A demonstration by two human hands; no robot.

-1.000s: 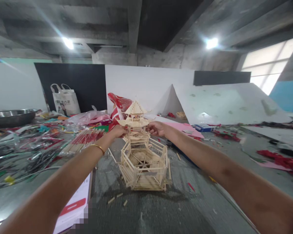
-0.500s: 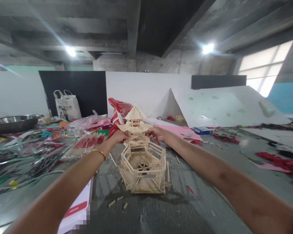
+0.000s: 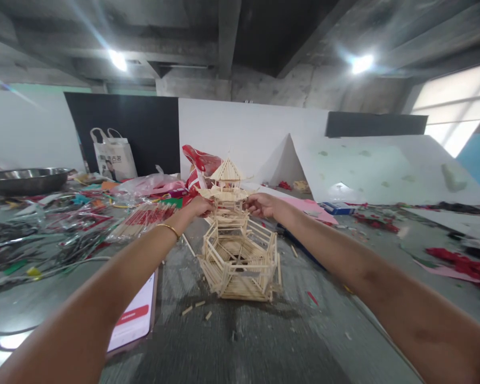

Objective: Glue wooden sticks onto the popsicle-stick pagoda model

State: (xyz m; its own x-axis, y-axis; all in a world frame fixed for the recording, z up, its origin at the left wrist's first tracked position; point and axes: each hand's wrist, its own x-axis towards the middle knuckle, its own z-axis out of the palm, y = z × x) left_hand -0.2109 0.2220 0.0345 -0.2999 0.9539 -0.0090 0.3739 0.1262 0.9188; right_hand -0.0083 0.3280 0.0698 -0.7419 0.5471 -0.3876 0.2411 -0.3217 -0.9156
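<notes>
A pagoda model (image 3: 227,188) built of thin wooden sticks stands inside a hexagonal stick fence (image 3: 240,261) on the grey table (image 3: 264,341). My left hand (image 3: 198,207) grips the left edge of the pagoda's lower roof, fingers closed. On the opposite side my right hand (image 3: 262,205) pinches the right edge of the same roof. Both arms reach forward over the table, and a gold bangle (image 3: 168,228) circles my left wrist.
A phone with a lit screen (image 3: 134,314) lies at the near left. Bundles of sticks in plastic (image 3: 142,220), scraps and wires cover the left side. A steel basin (image 3: 24,180) and a tote bag (image 3: 114,154) sit at the back left. White boards (image 3: 376,168) lean at the back right.
The view has shifted a little, with the model now slightly higher in the picture. Both hands keep their hold on the pagoda's roof edges.
</notes>
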